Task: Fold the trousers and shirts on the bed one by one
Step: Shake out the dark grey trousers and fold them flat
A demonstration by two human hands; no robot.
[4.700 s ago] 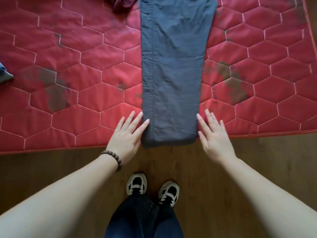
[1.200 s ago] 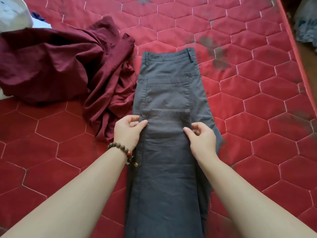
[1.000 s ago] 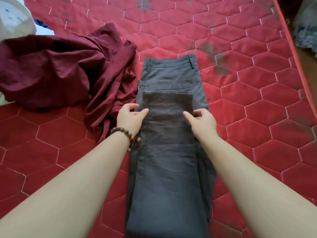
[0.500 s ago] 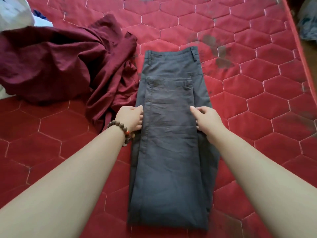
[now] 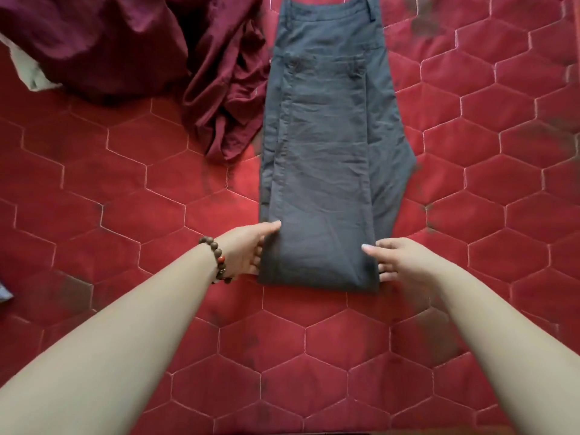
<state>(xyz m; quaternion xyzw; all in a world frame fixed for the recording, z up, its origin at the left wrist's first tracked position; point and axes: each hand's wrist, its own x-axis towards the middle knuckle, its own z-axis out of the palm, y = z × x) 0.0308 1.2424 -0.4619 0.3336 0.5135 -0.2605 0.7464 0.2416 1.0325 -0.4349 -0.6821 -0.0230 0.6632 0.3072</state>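
Dark grey trousers point(image 5: 326, 146) lie lengthwise on the red quilted mattress point(image 5: 125, 199), legs doubled back over the upper part, waistband at the far end. My left hand point(image 5: 248, 252), with a bead bracelet at the wrist, grips the left corner of the near folded end: thumb on top, fingers tucked under the edge. My right hand point(image 5: 398, 262) holds the right corner the same way, thumb on the cloth and fingers beneath. A crumpled maroon shirt point(image 5: 131, 45) lies at the upper left, its edge touching the trousers.
A pale cloth point(image 5: 31, 76) peeks out from under the maroon shirt at the far left. A bit of bluish fabric point(image 5: 4, 293) shows at the left edge. Bare mattress stretches to the right of the trousers and in front of them.
Both hands have slid from the middle of the trousers down to the near folded end and taken hold of its corners. The leg ends stay laid over the upper part.
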